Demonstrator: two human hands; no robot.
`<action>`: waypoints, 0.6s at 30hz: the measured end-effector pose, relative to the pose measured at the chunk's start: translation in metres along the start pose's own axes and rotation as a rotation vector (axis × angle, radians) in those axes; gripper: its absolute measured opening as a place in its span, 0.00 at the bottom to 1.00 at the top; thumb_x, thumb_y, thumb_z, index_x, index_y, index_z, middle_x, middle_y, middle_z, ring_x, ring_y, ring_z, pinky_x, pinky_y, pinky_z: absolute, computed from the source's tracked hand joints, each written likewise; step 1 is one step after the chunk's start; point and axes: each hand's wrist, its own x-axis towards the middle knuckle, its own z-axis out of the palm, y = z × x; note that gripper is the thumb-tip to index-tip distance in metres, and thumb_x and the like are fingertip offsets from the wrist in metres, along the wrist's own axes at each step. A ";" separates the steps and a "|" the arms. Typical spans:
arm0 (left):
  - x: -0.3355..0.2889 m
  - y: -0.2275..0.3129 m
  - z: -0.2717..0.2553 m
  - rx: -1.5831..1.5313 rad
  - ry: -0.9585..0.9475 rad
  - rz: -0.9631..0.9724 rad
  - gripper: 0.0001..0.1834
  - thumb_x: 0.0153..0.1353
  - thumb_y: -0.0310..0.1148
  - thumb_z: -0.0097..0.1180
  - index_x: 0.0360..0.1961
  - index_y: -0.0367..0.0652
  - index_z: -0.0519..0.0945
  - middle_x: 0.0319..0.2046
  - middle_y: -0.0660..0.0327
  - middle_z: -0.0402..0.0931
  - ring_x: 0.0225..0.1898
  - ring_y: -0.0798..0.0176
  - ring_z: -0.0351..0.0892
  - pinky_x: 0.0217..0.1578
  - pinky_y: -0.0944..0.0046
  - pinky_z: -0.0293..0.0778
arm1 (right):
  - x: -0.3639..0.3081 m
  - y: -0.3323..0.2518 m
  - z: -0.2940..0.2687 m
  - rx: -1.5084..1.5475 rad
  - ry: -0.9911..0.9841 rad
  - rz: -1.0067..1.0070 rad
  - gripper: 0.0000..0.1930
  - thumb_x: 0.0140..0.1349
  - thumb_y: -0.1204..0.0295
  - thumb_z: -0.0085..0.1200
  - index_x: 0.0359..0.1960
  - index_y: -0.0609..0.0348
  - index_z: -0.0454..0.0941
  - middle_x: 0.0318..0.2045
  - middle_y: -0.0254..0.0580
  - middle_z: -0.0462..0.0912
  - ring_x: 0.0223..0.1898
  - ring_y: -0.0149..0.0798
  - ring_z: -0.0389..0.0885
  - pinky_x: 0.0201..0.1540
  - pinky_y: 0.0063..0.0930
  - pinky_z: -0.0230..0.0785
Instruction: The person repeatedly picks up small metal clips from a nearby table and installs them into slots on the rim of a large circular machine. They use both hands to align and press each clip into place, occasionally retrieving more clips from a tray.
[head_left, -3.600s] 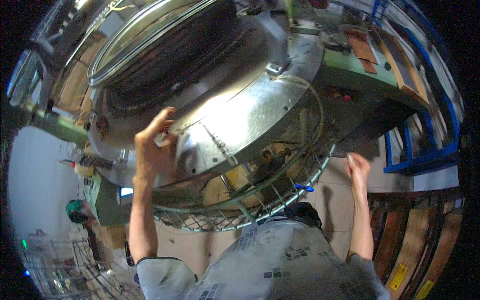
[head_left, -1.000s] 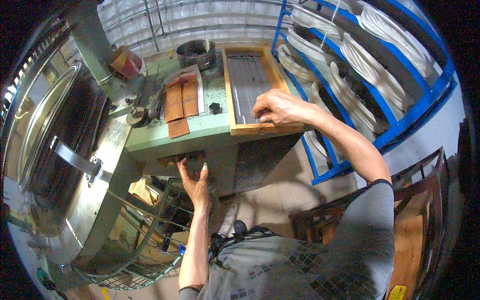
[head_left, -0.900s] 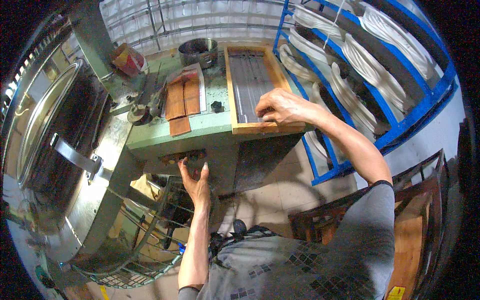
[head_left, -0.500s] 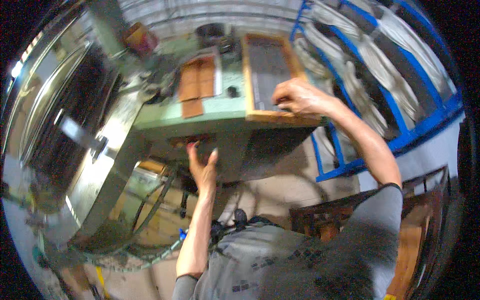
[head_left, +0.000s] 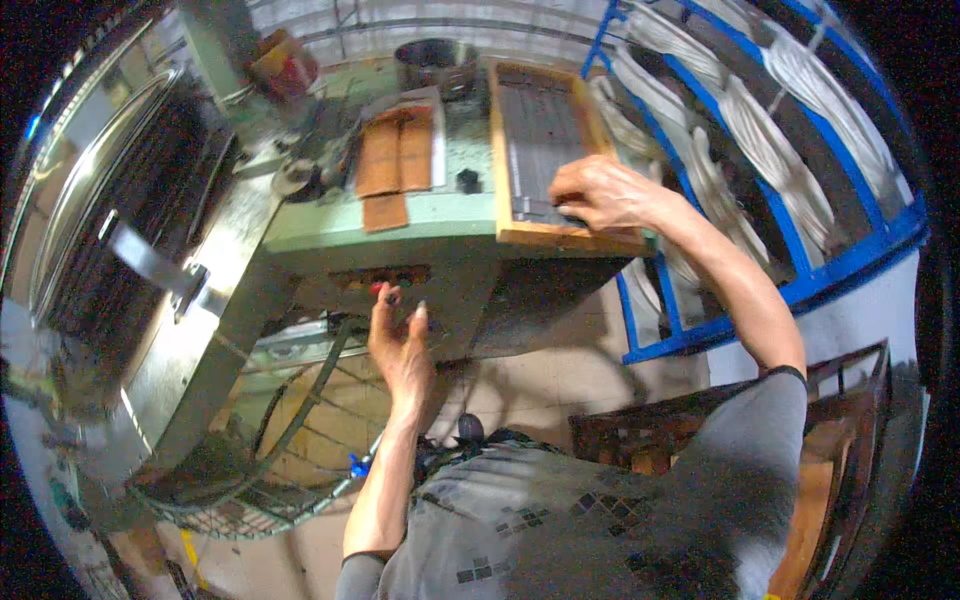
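My right hand (head_left: 605, 195) is over the near end of a wooden-framed tray (head_left: 545, 233) on the green machine table. Its fingers are curled, with the thumb beneath, by a small dark piece. Whatever they hold is mostly hidden. Rows of thin dark grey strips (head_left: 540, 130) lie lengthwise in the tray. My left hand (head_left: 402, 350) is raised below the table's front edge, thumb and forefinger apart. Its fingertips are at a recessed control panel (head_left: 415, 275) with a red button (head_left: 378, 288); whether they touch it is unclear.
Brown rectangular pieces (head_left: 395, 160) lie left of the tray, with a dark round pot (head_left: 437, 65) behind. Further left is a large round machine part (head_left: 130, 200) with a metal edge. A blue rack (head_left: 790, 290) of white cloth bundles stands right. A wire-mesh guard (head_left: 250, 515) curves low left.
My left hand has shifted slightly lower at the panel, fingers still apart. My right hand stays over the tray's near end, fingers curled. The whole view has shifted a little.
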 end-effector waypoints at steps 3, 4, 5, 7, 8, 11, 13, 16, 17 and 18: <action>0.004 0.026 0.010 0.028 -0.041 0.101 0.25 0.66 0.21 0.60 0.65 0.36 0.73 0.60 0.54 0.76 0.59 0.63 0.76 0.59 0.65 0.73 | 0.003 0.000 -0.001 -0.008 -0.048 0.058 0.07 0.55 0.73 0.57 0.32 0.65 0.79 0.28 0.55 0.80 0.36 0.60 0.81 0.43 0.49 0.74; 0.005 0.035 0.013 0.024 -0.058 0.145 0.24 0.66 0.21 0.59 0.64 0.36 0.74 0.59 0.53 0.77 0.57 0.63 0.78 0.58 0.65 0.74 | 0.003 -0.001 -0.001 -0.016 -0.048 0.069 0.07 0.55 0.73 0.57 0.32 0.65 0.79 0.28 0.56 0.80 0.37 0.60 0.81 0.43 0.49 0.74; 0.006 0.043 0.015 0.014 -0.079 0.151 0.23 0.66 0.20 0.59 0.63 0.36 0.74 0.58 0.53 0.78 0.57 0.62 0.79 0.58 0.64 0.74 | 0.004 -0.001 -0.001 -0.022 -0.049 0.076 0.07 0.55 0.73 0.57 0.32 0.65 0.79 0.28 0.56 0.80 0.37 0.60 0.81 0.43 0.49 0.74; 0.008 0.059 0.019 -0.021 -0.122 0.198 0.20 0.67 0.18 0.57 0.60 0.35 0.76 0.55 0.52 0.80 0.55 0.62 0.80 0.58 0.63 0.75 | 0.003 -0.001 -0.003 0.027 0.004 0.043 0.08 0.55 0.73 0.57 0.32 0.65 0.79 0.29 0.56 0.80 0.38 0.61 0.80 0.43 0.48 0.74; 0.010 0.065 0.022 -0.038 -0.126 0.173 0.19 0.66 0.19 0.58 0.58 0.34 0.77 0.55 0.52 0.80 0.55 0.60 0.81 0.58 0.62 0.75 | 0.002 -0.001 -0.004 0.052 0.010 0.041 0.08 0.55 0.73 0.57 0.32 0.66 0.78 0.29 0.57 0.81 0.38 0.61 0.80 0.43 0.48 0.74; 0.013 0.079 0.030 -0.105 -0.155 0.166 0.14 0.66 0.19 0.58 0.53 0.33 0.78 0.54 0.50 0.81 0.53 0.57 0.83 0.58 0.58 0.77 | 0.002 0.001 -0.005 0.058 0.019 -0.025 0.08 0.55 0.72 0.57 0.31 0.66 0.78 0.30 0.57 0.81 0.38 0.61 0.81 0.43 0.48 0.74; 0.013 0.085 0.034 -0.146 -0.185 0.116 0.13 0.67 0.18 0.57 0.53 0.32 0.77 0.53 0.50 0.82 0.54 0.60 0.82 0.58 0.60 0.77 | 0.002 0.003 -0.004 0.023 0.011 -0.023 0.09 0.55 0.71 0.57 0.30 0.67 0.78 0.29 0.57 0.80 0.38 0.60 0.81 0.43 0.49 0.74; 0.012 0.089 0.041 -0.125 -0.221 0.091 0.13 0.67 0.19 0.57 0.52 0.32 0.77 0.51 0.50 0.82 0.53 0.61 0.82 0.58 0.62 0.78 | 0.003 0.007 -0.002 -0.020 -0.015 -0.031 0.09 0.55 0.70 0.57 0.28 0.67 0.76 0.29 0.57 0.79 0.37 0.61 0.80 0.42 0.50 0.73; 0.012 0.089 0.043 -0.088 -0.208 0.065 0.13 0.67 0.19 0.57 0.52 0.32 0.77 0.50 0.50 0.83 0.53 0.61 0.83 0.58 0.62 0.78 | 0.003 0.009 -0.002 -0.022 -0.007 -0.057 0.10 0.55 0.70 0.57 0.28 0.67 0.76 0.28 0.58 0.79 0.36 0.61 0.80 0.42 0.51 0.73; 0.010 0.088 0.047 -0.157 -0.221 0.084 0.13 0.67 0.20 0.58 0.52 0.33 0.78 0.49 0.52 0.84 0.52 0.61 0.83 0.56 0.63 0.78 | 0.003 0.010 -0.002 -0.023 -0.039 -0.006 0.10 0.55 0.70 0.57 0.27 0.67 0.75 0.28 0.58 0.78 0.36 0.62 0.79 0.41 0.51 0.73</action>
